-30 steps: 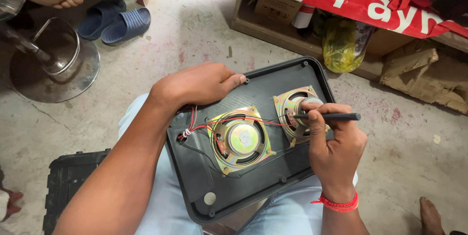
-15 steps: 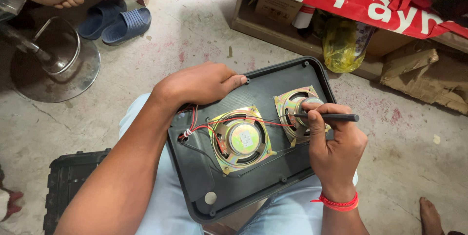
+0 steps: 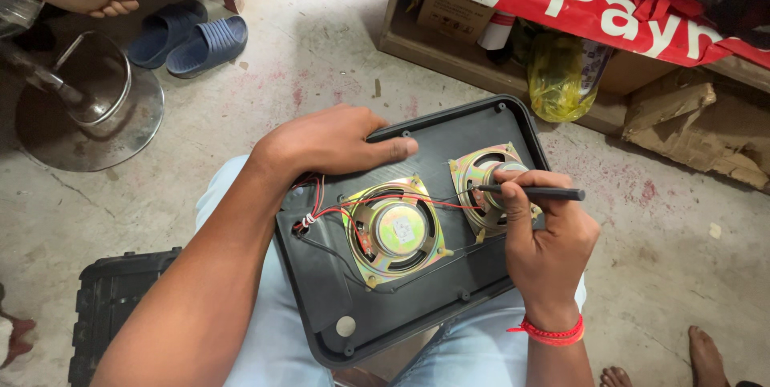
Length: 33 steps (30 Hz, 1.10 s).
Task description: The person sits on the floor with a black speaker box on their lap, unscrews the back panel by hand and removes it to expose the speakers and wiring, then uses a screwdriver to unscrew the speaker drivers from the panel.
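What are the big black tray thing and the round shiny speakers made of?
The black panel looks like moulded matte plastic, with rounded corners and screw posts. The speakers seem to be metal: their frames shine yellowish with rainbow tints, probably a plated coating. The round centre magnet looks metallic too, though that's less certain.

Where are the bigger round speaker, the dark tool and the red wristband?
bigger round speaker [image 3: 396, 229], head view, on its shiny centre magnet.
dark tool [image 3: 553, 193], head view, on the bare handle sticking out of the right hand [image 3: 545, 235].
red wristband [image 3: 552, 331], head view, on the band at the right wrist.
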Available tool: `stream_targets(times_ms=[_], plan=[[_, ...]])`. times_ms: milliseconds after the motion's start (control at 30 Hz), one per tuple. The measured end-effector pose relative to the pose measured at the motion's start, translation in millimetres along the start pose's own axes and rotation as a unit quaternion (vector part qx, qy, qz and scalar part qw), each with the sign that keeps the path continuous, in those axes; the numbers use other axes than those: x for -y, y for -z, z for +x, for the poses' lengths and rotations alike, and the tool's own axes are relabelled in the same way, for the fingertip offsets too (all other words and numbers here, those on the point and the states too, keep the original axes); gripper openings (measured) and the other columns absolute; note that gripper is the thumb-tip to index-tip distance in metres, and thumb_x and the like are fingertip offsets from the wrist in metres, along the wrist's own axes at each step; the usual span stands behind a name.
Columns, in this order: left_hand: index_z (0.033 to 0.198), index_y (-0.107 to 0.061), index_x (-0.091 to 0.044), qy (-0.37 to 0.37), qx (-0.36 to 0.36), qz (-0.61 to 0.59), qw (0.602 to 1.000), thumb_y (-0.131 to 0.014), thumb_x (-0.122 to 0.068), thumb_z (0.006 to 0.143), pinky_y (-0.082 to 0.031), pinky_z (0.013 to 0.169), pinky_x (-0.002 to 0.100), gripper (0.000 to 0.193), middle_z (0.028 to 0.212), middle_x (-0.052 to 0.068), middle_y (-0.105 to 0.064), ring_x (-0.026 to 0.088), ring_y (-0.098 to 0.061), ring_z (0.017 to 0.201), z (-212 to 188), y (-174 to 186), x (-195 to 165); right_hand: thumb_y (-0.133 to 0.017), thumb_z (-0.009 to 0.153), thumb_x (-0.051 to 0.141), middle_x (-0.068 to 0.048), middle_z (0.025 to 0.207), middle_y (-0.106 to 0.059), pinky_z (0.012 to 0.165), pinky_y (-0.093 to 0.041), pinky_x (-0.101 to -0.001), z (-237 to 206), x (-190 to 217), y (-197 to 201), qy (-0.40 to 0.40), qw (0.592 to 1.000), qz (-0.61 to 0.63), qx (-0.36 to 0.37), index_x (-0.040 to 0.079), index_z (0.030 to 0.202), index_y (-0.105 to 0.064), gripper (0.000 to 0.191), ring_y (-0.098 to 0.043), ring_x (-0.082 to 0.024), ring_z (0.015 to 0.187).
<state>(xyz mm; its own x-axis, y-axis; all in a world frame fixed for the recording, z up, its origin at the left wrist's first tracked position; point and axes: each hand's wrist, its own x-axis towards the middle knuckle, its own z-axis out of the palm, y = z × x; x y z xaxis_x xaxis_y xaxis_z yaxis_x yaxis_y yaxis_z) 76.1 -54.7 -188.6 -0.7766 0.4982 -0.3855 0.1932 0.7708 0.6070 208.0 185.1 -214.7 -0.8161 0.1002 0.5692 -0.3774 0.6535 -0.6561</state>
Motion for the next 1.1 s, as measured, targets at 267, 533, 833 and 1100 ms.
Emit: stream_targets(times_ms=[267, 533, 833, 1100], plan=[[0.114, -0.072, -0.003, -0.060, -0.031, 0.066, 0.996, -0.071, -0.065, 0.076, -0.055, 0.084, 0.046, 0.073, 0.102, 0.023, -0.075, 0.037, -0.072, 0.097, 2.7, -1.7, 4.8, -0.067, 0.107, 0.009, -0.011, 0.103, -0.078, 0.080, -0.058, -0.0259, -0.3, 0.2, -0.4, -0.039, 0.999, 0.014, -0.013, -0.002, 0.106, -0.061, 0.013, -0.075, -0.015, 0.089], [0.111, -0.073, -0.003, -0.054, -0.028, 0.064, 0.996, -0.073, -0.064, 0.075, -0.055, 0.083, 0.047, 0.071, 0.098, 0.022, -0.075, 0.038, -0.072, 0.096, 4.2, -1.9, 7.7, -0.066, 0.107, 0.009, -0.011, 0.102, -0.078, 0.076, -0.058, -0.0249, 0.3, 1.6, -0.3, -0.043, 0.999, 0.004, -0.019, -0.002, 0.105, -0.060, 0.012, -0.075, -0.014, 0.086], [0.111, -0.073, -0.004, -0.051, -0.025, 0.070, 0.996, -0.073, -0.065, 0.074, -0.055, 0.083, 0.047, 0.072, 0.099, 0.022, -0.075, 0.038, -0.072, 0.097, 4.4, -1.4, 6.6, -0.067, 0.106, 0.010, -0.011, 0.102, -0.078, 0.078, -0.058, -0.0252, 0.1, 2.1, -0.8, -0.042, 0.999, 0.002, -0.019, -0.002, 0.105, -0.061, 0.013, -0.076, -0.015, 0.089], [0.110, -0.073, -0.002, -0.052, -0.027, 0.075, 0.995, -0.073, -0.066, 0.074, -0.055, 0.084, 0.047, 0.074, 0.099, 0.022, -0.075, 0.038, -0.071, 0.097, 6.1, -2.8, 9.2, -0.067, 0.106, 0.009, -0.010, 0.103, -0.078, 0.078, -0.058, -0.0245, -0.4, 1.3, -0.3, -0.055, 0.998, 0.024, -0.019, -0.001, 0.105, -0.060, 0.013, -0.076, -0.014, 0.089]])
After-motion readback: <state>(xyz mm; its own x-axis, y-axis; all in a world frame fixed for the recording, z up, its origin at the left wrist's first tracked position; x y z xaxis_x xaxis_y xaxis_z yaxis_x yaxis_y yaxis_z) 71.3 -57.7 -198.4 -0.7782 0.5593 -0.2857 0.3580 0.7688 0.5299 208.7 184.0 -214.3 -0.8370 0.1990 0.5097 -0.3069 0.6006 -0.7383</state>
